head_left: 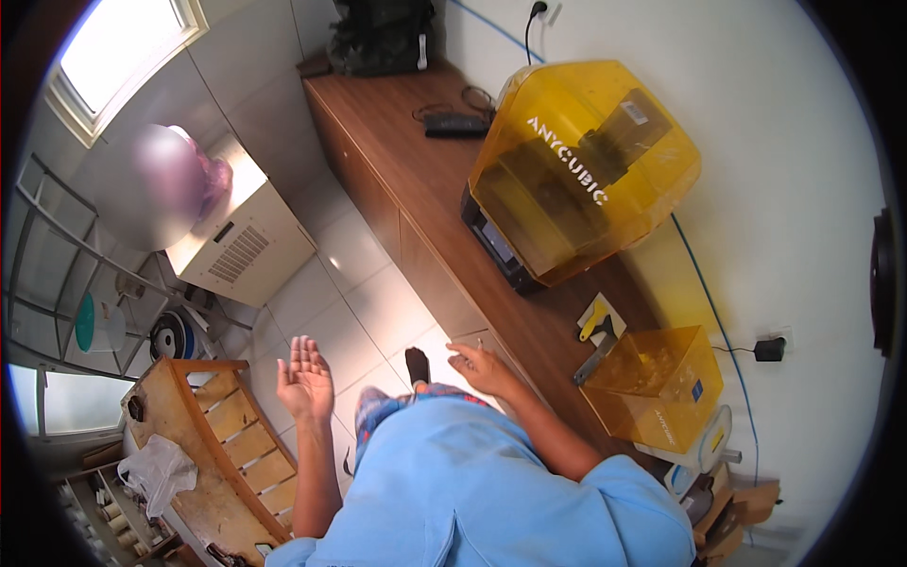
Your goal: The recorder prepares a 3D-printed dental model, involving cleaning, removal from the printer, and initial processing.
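My left hand (307, 383) is palm up with fingers extended, holding nothing, over the white tiled floor (340, 293). My right hand (480, 369) hovers by the front of a long wooden cabinet (425, 217), fingers apart and loosely bent, with nothing visible in them; whether it touches the cabinet I cannot tell. On the cabinet top to its right lie a yellow-handled scraper (595, 321) and a long metal blade (593, 359), beside an open translucent yellow tub (671, 406). A yellow-covered machine (576, 161) with a dark base stands farther back.
A slatted wooden bench (189, 406) with a plastic bag (156, 472) is at lower left. A pale metal box (241, 250), a wire rack (57, 227) and round spools (170, 335) stand left. A dark bag (378, 38) and black power adapter (453, 123) sit on the cabinet's far end.
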Demonstrator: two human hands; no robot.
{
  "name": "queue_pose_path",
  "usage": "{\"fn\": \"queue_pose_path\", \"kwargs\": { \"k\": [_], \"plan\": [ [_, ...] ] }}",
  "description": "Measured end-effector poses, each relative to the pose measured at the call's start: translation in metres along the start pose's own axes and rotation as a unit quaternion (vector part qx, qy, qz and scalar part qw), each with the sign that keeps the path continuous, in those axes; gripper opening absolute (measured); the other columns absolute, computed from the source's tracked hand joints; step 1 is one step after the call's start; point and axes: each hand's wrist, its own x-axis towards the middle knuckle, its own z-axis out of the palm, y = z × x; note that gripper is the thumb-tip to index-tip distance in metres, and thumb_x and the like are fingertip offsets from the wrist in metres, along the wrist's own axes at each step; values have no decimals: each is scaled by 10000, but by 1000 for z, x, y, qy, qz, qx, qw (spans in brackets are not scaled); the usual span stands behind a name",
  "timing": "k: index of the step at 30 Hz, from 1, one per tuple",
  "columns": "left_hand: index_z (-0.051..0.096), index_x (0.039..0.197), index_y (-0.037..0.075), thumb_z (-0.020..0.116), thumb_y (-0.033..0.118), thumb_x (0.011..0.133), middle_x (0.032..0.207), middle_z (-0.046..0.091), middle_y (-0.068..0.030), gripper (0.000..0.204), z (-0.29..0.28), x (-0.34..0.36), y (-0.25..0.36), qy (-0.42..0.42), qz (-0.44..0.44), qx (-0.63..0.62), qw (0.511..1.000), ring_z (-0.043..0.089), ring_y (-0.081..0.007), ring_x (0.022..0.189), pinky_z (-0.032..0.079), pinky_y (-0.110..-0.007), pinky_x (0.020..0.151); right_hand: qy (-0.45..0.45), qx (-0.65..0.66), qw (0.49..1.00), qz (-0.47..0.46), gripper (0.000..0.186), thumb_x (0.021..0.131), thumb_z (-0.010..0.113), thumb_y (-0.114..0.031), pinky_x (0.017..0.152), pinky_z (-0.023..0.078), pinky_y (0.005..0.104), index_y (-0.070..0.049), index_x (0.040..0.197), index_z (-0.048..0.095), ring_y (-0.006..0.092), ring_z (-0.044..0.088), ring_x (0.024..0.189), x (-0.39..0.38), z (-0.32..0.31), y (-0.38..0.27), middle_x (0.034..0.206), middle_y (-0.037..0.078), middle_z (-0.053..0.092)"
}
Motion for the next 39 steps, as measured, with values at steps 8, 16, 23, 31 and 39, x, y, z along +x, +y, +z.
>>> {"fn": "queue_pose_path", "kwargs": {
  "k": [8,16,23,31,39],
  "plan": [
    [539,1429,-4,528,360,1075,1282,635,-119,507,43,79,-37,56,-61,51,995,645,-245,1091,554,-356,921,149,-11,989,21,401,978,709,-276,885,590,411,-15,1283,687,335,769,983,27,-49,13,1055,236,766],
    [665,1094,9,527,416,1082,1015,693,-91,430,80,147,-119,-189,-16,510,839,671,-229,905,517,-354,820,483,-133,829,247,481,1028,614,-432,652,531,498,-1,849,728,382,729,744,1,-38,93,781,234,712],
    [630,922,17,665,258,961,892,625,-184,247,113,219,-197,-455,313,697,457,591,-381,819,474,-457,765,551,-310,737,237,588,1044,551,-472,549,480,553,-35,671,673,473,648,621,2,-11,124,671,214,667],
    [629,712,38,620,354,999,706,620,-163,427,142,269,-264,-378,383,688,487,606,-385,711,466,-490,679,571,-295,738,206,596,1063,542,-440,561,437,529,12,687,640,471,604,611,4,-19,105,648,251,600],
    [791,798,111,552,478,1021,701,696,-152,492,140,274,-271,-352,408,726,427,693,-389,738,538,-476,717,557,-264,765,186,643,1099,507,-421,540,339,463,71,688,557,275,387,508,0,-25,105,559,200,439]
  ]
}}
